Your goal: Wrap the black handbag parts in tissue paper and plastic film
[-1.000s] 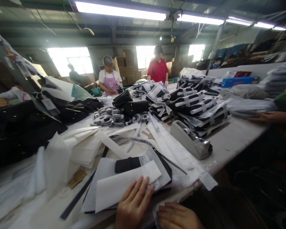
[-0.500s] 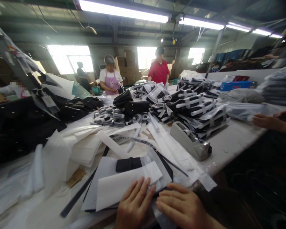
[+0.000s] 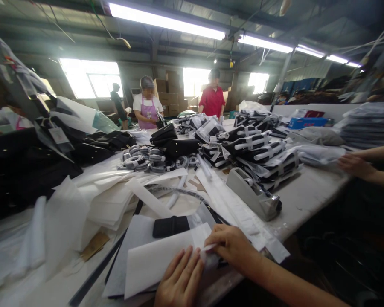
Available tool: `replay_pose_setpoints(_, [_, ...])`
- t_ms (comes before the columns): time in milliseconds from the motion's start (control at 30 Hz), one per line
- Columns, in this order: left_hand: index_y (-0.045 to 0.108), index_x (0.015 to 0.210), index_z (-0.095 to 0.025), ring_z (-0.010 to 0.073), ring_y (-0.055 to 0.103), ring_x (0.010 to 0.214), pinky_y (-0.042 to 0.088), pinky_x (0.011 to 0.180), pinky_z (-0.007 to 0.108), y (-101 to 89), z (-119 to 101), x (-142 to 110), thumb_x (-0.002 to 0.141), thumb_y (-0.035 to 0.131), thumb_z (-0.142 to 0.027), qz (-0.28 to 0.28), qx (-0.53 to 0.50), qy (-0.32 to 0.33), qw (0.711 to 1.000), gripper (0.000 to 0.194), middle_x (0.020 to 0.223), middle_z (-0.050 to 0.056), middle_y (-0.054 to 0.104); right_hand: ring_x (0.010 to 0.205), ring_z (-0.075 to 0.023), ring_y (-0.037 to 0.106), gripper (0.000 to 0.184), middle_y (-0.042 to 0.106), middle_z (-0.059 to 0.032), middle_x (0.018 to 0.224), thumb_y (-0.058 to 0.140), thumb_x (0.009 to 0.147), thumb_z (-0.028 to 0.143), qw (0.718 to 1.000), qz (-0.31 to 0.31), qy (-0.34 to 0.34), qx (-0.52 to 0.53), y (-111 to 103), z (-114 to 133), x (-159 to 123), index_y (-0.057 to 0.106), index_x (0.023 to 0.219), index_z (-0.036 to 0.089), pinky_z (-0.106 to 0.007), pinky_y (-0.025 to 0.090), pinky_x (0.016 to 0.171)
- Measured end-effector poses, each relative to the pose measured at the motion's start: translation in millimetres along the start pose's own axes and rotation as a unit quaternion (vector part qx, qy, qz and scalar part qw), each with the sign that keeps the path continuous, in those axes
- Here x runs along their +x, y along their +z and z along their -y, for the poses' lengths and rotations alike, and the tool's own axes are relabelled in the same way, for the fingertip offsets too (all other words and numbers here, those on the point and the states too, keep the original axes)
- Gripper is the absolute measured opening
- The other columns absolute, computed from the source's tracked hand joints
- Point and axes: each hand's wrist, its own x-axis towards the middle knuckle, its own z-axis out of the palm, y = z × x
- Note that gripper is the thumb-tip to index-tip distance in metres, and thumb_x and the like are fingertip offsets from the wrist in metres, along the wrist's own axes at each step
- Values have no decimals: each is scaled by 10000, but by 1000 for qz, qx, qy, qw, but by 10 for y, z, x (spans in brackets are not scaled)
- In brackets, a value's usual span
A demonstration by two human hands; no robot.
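Observation:
In front of me lies a flat black bag (image 3: 170, 227), its strap (image 3: 96, 275) reaching out to the left. A grey-white sheet (image 3: 123, 277) covers part of it, with a folded white paper sheet (image 3: 156, 258) on top. My left hand (image 3: 181, 279) rests flat on the folded paper's lower edge, fingers stretched out. At the paper's right end, my right hand (image 3: 232, 247) is closed, pinching a thin white edge between thumb and fingers. Whether that edge belongs to the paper or to a separate film, I cannot tell.
A grey tape dispenser (image 3: 252, 194) stands to the right. Behind are wrapped coils (image 3: 137, 157) and stacked black wrapped pieces (image 3: 256, 145). Loose white sheets (image 3: 105, 200) spread leftward. A co-worker's hands (image 3: 358, 166) hold a plastic-wrapped item at the right; other people stand across the table.
My right hand has moved up and forward from lying flat at the near edge to pinching the white edge. My left hand stays flat on the paper. The view has shifted slightly.

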Motion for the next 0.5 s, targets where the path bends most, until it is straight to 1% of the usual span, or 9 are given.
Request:
replay_pose_setpoints(100, [706,1095,-121,189,681,1129,294,1214,360,37,8,-56,992,376,-85,-6,-14,-8,1000,348,1138,42,762,682,-133,655,118,690,16,713,778,766,137,999,3,33,11,-8,23,30,809,770,251,-212,461,636])
replay_pose_setpoints(200, [699,1084,-113,189,681,1132,304,1213,357,109,0,-140,966,471,-103,-13,-24,-12,1000,256,1119,48,769,701,-135,659,85,698,17,721,807,749,166,998,8,63,19,-10,32,48,810,761,249,-210,451,646])
replay_pose_setpoints(267, [691,1098,-116,181,678,1137,303,1213,345,155,-8,-188,941,511,-101,-12,-32,-16,999,239,1128,44,766,702,-137,653,45,695,15,718,836,722,208,996,13,81,23,-13,24,66,806,748,231,-207,441,635])
replay_pose_setpoints(367, [689,1101,-131,164,675,1140,325,1200,311,192,-21,-203,882,550,-68,-15,-57,-44,997,267,1126,35,766,681,-137,636,97,690,11,706,844,704,269,994,26,101,24,-9,-6,112,786,725,194,-205,421,610])
replay_pose_setpoints(433, [693,1070,-136,154,684,1121,348,1185,291,185,-29,-173,836,560,-39,-24,-70,-67,995,286,1095,33,775,651,-134,619,126,684,12,684,814,723,292,993,35,112,24,3,-31,154,762,728,178,-203,401,577])
replay_pose_setpoints(500, [691,1051,-136,137,695,1092,352,1175,265,158,-36,-126,826,541,-34,-28,-69,-82,994,288,1058,27,783,622,-128,603,135,673,19,659,783,737,299,992,42,120,23,16,-50,196,731,738,174,-199,378,549])
